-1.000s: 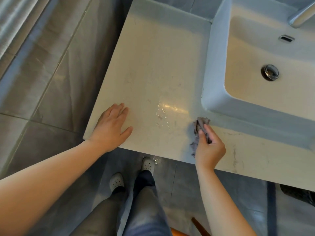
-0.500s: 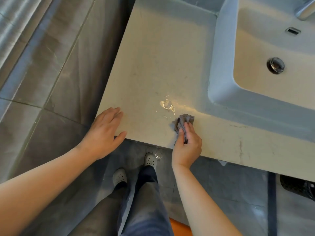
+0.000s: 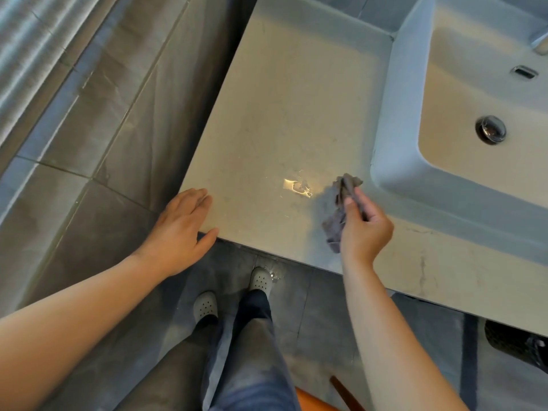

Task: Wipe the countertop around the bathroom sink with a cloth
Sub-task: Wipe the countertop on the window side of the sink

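A pale stone countertop [image 3: 284,108] runs left of a white vessel sink [image 3: 394,120]. My right hand [image 3: 363,229] is shut on a crumpled grey cloth [image 3: 338,209], held on the counter close to the sink's front left corner. A small glinting patch of water [image 3: 298,186] lies on the counter just left of the cloth. My left hand [image 3: 181,229] rests flat with fingers apart on the counter's front left corner, its thumb over the edge.
The sink basin holds a chrome drain plug [image 3: 490,129] and an overflow slot [image 3: 524,72]. Dark streaks [image 3: 422,271] mark the counter front right of my hand. Grey floor tiles [image 3: 98,120] lie left; my legs and white clogs [image 3: 261,280] stand below the counter edge.
My right hand with the cloth swept left along the counter's front, then came back right toward the sink corner. The left hand stayed at the counter's front left corner.
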